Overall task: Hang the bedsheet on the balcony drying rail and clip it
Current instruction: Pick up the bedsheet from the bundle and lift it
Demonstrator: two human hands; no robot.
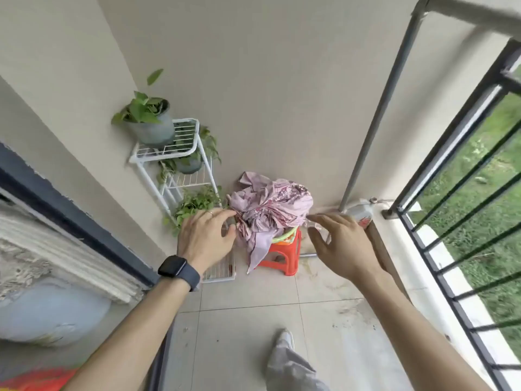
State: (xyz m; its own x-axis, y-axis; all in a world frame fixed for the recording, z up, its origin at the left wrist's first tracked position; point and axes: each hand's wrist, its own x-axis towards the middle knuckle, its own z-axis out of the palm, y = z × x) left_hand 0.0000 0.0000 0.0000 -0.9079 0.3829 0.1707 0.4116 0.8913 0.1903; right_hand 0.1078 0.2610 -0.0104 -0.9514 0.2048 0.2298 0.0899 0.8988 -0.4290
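Left hand [207,238], right hand [338,244]: both spread, empty, flanking crumpled pink bedsheet [270,207] heaped in green basin [285,235] on orange stool [284,256]

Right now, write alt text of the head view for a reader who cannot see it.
The left hand and right hand reach toward a crumpled pink bedsheet heaped over an orange stool in a balcony corner. A grey drying rail stands at right.

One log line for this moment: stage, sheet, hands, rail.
stage: reaching | crumpled pink bedsheet: heaped atop orange plastic stool | left hand: open, at sheet edge | right hand: open, beside sheet | grey metal rail: bare in view
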